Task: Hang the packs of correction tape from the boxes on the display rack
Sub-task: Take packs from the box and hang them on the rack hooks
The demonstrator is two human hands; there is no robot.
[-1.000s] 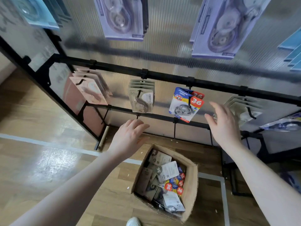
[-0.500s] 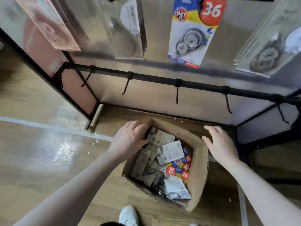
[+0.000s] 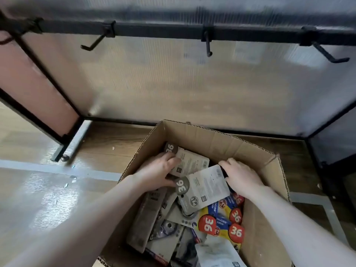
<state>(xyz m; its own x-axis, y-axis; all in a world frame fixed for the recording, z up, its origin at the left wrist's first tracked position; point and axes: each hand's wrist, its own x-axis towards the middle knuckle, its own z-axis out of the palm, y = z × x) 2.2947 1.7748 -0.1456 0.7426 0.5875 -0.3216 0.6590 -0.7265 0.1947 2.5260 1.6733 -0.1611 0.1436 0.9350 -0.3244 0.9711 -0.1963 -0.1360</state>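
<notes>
Two hands are down inside the open brown cardboard box (image 3: 256, 151), which sits on the floor below the bare black metal hooks (image 3: 207, 43) of the display rack. The left hand (image 3: 156, 175) curls its fingers onto a grey-backed card pack of correction tape (image 3: 189, 163) at its fingertips, seemingly gathering it. Between the hands lies a second grey pack (image 3: 204, 186), back upward; the right hand (image 3: 242, 176) grips its far corner, probably to lift it. Below the right wrist, yellow-and-blue packs with red "36" stickers (image 3: 221, 222) lie loose.
</notes>
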